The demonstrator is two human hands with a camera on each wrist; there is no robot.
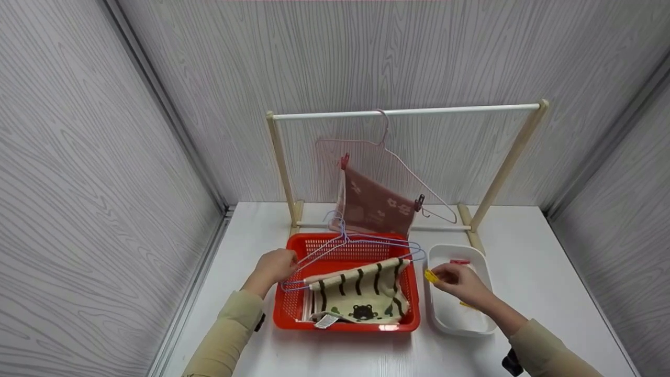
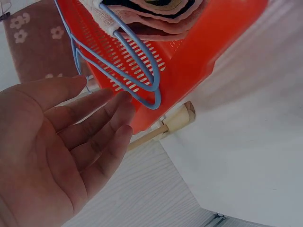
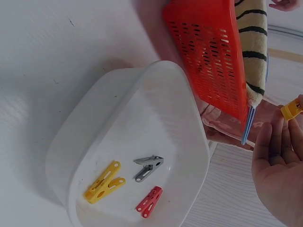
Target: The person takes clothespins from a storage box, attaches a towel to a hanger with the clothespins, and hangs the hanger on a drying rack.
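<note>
A cream towel [image 1: 361,293] with dark stripes and a bear drapes over the bottom bars of blue hangers [image 1: 343,238] at the red basket [image 1: 345,326]. My left hand [image 1: 277,264] is beside the hangers' left arm, over the basket's left rim. In the left wrist view its fingers [image 2: 102,127] are loosely extended, thumb apart, overlapping the hanger wire. My right hand [image 1: 460,283] pinches a yellow clothespin [image 3: 292,109] between thumb and fingers, above the white tub [image 1: 437,314]. Inside that tub lie a yellow clothespin [image 3: 102,184], a grey clothespin [image 3: 149,165] and a red clothespin [image 3: 150,201].
Behind the basket stands a wooden rack with a white rail [image 1: 445,110]. From it a pink hanger [image 1: 413,175] hangs tilted, carrying a brownish-pink flowered towel [image 1: 374,204] held by a red clip [image 1: 344,161] and a dark clip [image 1: 419,202]. Walls enclose the table.
</note>
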